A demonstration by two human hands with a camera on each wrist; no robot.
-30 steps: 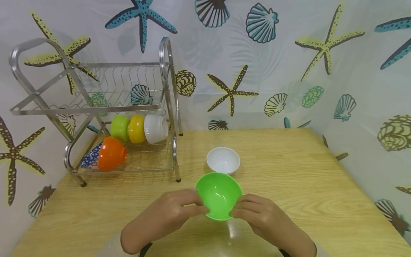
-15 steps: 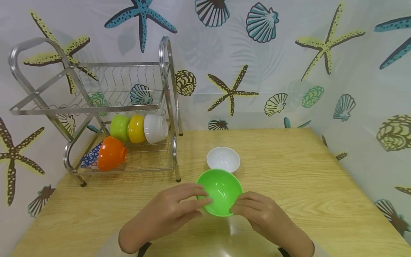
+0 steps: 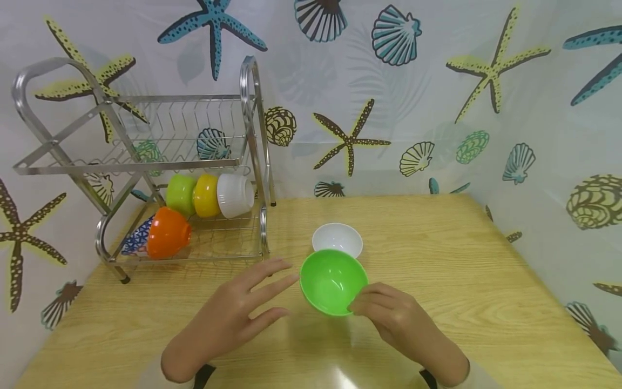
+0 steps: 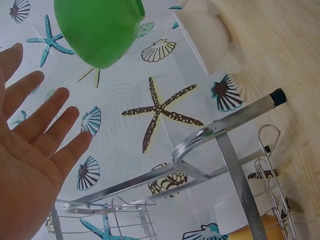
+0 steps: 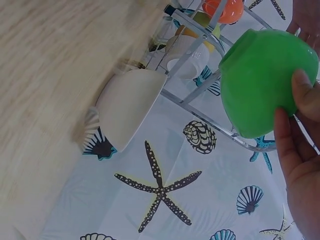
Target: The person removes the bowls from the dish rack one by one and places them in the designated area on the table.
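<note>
A green bowl [image 3: 332, 281] is pinched at its right rim by my right hand [image 3: 396, 321], raised over the table with its inside facing me. In the right wrist view the thumb and fingers press the side of the green bowl [image 5: 265, 82]. My left hand [image 3: 238, 305] is off to the bowl's left, fingers spread and holding nothing. The left wrist view shows that palm [image 4: 30, 155] with the bowl [image 4: 100, 30] apart from it. Behind the green bowl a white bowl [image 3: 337, 237] stands upright on the table, its front edge partly hidden.
A two-tier metal dish rack [image 3: 189, 162] stands at the left back. On its lower tier rest an orange bowl [image 3: 167, 233], a lime green bowl [image 3: 181, 195], a yellow bowl [image 3: 206, 195], a white bowl [image 3: 235, 195] and a blue-patterned piece [image 3: 137, 237]. A patterned cloth [image 3: 311, 81] hangs behind the wooden table [image 3: 437, 248].
My left hand has let go of the green bowl and moved left, its fingers spreading. The right hand still holds the bowl, which has shifted slightly away toward the white bowl.
</note>
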